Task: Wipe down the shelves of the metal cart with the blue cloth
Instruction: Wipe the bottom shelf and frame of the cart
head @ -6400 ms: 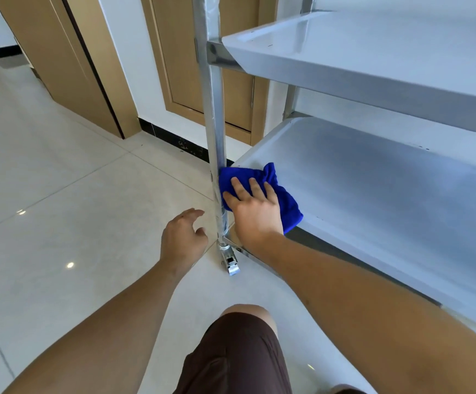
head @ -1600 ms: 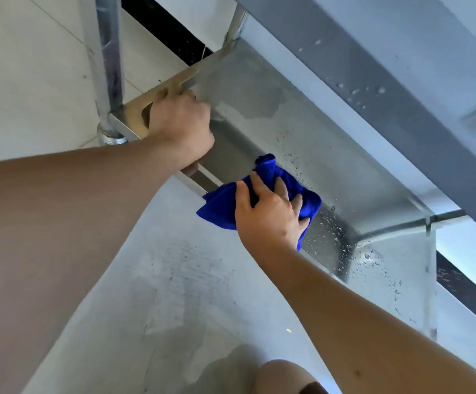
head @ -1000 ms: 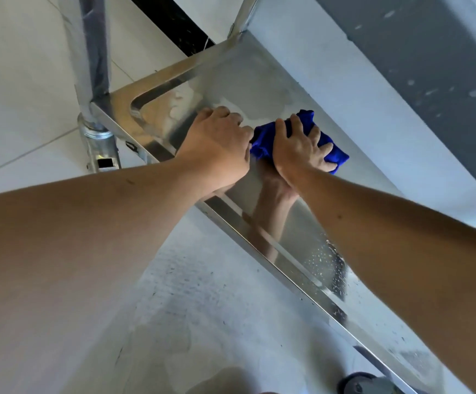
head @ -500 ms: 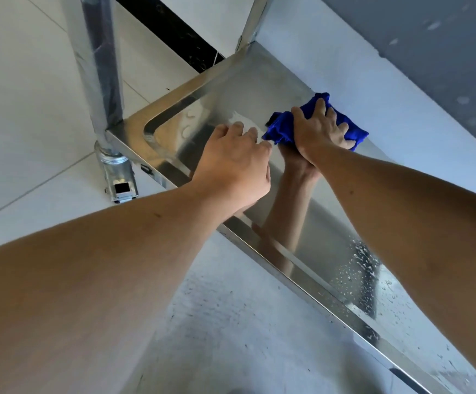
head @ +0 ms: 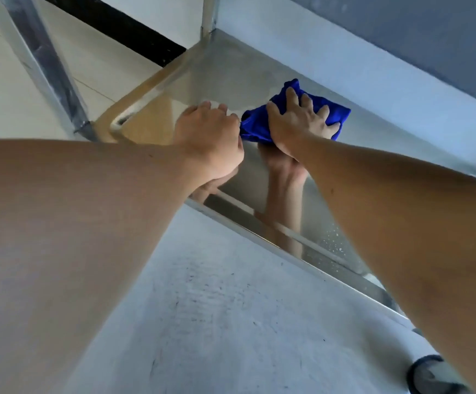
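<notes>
I look down at the lowest shelf of the metal cart, a shiny steel tray that mirrors my arms. The blue cloth lies crumpled on that shelf near its left end. My right hand presses flat on the cloth with fingers spread over it. My left hand rests on the shelf just left of the cloth, fingers curled down against the steel; it holds nothing that I can see. Water droplets speckle the shelf nearer its front rim.
The cart's front-left post rises at the upper left, and a rear post stands behind the shelf. A grey upper shelf overhangs at the top right. A dark caster wheel shows at the bottom right. Pale floor tiles lie to the left.
The view has tilted and shifted. My right hand has slid the cloth a little to the right along the shelf, fingers spreading wider. My left hand stays resting beside it.
</notes>
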`<action>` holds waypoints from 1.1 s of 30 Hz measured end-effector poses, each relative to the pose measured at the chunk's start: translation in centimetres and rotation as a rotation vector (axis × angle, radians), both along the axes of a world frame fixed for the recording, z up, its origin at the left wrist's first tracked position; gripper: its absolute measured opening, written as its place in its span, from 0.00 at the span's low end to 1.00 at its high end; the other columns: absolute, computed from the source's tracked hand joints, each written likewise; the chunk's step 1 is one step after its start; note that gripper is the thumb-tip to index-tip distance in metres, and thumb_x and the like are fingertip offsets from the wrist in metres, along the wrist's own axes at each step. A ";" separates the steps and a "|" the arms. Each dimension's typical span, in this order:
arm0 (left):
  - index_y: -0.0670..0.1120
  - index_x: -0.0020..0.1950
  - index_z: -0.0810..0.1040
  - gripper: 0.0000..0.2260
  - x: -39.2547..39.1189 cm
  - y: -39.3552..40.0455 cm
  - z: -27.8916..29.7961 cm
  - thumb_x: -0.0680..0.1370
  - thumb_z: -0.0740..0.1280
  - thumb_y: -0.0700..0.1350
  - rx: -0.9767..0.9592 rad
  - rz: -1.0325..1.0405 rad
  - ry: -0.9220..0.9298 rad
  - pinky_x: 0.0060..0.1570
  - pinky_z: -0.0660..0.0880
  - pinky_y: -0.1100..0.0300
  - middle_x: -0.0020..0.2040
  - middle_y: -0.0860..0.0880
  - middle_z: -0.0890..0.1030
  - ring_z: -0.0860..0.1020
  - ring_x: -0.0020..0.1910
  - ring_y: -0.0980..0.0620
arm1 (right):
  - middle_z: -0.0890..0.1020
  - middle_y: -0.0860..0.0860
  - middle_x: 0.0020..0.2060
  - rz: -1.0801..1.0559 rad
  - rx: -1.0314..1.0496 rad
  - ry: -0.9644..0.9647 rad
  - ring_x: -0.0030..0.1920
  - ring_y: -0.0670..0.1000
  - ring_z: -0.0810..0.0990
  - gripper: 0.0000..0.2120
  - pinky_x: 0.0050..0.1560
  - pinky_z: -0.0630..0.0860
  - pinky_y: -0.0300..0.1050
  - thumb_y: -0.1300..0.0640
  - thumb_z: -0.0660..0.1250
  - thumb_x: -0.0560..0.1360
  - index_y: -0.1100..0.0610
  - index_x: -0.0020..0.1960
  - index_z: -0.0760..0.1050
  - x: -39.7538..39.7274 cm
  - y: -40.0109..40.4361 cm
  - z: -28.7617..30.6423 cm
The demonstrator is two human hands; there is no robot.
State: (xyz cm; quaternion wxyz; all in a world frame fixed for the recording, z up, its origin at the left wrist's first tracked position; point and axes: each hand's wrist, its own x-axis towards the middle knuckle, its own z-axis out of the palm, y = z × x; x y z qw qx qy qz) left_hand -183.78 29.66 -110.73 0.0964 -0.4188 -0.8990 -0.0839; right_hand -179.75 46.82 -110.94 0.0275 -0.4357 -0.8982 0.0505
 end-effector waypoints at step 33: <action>0.53 0.57 0.79 0.14 12.2 9.4 -0.7 0.77 0.58 0.51 0.045 -0.178 -0.182 0.64 0.67 0.45 0.67 0.51 0.77 0.72 0.65 0.45 | 0.53 0.48 0.81 -0.073 -0.029 0.039 0.79 0.62 0.45 0.38 0.73 0.41 0.71 0.32 0.44 0.72 0.42 0.80 0.47 22.3 -6.1 -1.3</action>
